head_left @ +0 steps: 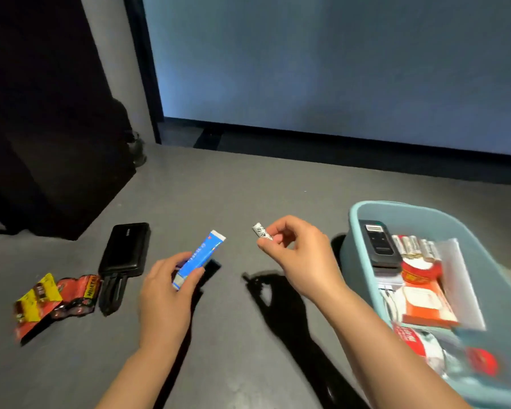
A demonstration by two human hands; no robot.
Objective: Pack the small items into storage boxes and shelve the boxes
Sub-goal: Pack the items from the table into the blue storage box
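Head view looks down on a grey floor [219,196], where the left hand [163,293] is curled around the lower end of a blue and white tube [199,259], thumb on one side and fingers on the other, the crimped end slanting up and away. The right hand [295,261], raised between that tube and the teal storage box [363,219], pinches a small white cylinder [261,232] with dark print between thumb and fingertips, its other fingers loosely bent. Left of the box and well apart from it lie a black power bank [126,249] with short cables [112,290] at its near end, then glossy red and yellow snack packets [50,299] farther left still. Inside the box sit a black rectangular device [378,246], a row of pale batteries [416,246], a red round tin [421,271], an orange and white flat pack [425,305] and blurred red-labelled items. Hard shadows of both arms fall on the floor between hands and box.
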